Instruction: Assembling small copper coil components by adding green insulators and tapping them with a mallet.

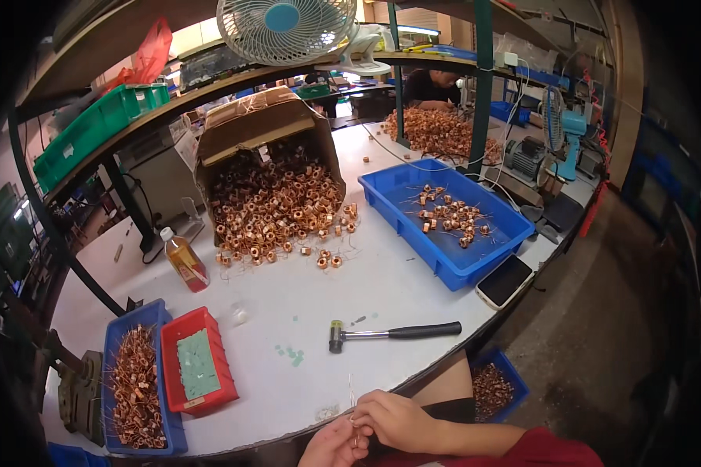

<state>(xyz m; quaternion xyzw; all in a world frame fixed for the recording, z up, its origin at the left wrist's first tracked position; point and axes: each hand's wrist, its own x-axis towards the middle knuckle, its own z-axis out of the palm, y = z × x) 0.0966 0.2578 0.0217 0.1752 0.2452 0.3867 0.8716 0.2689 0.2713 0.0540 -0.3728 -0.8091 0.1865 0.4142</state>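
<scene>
At the table's front edge, my left hand (pixel 333 443) and my right hand (pixel 397 421) meet with fingers pinched together. Between them is a small copper coil (pixel 356 440), mostly hidden by the fingers, with thin wire leads standing up above them. A mallet (pixel 401 332) with a black grip lies just beyond my hands. Small green squares (pixel 290 355) are scattered to its left. A tipped cardboard box (pixel 266 124) spills many copper coils (pixel 276 204) onto the table. Fewer coils lie in the blue tray (pixel 452 268) at the right.
At left stand a blue bin (pixel 175 440) of coils and a red tray (pixel 224 389) of green pieces. A bottle (pixel 185 263) is near the box; a phone (pixel 505 282) lies by the right edge. Shelf posts and a fan (pixel 287 31) rise behind. A person (pixel 428 89) sits beyond.
</scene>
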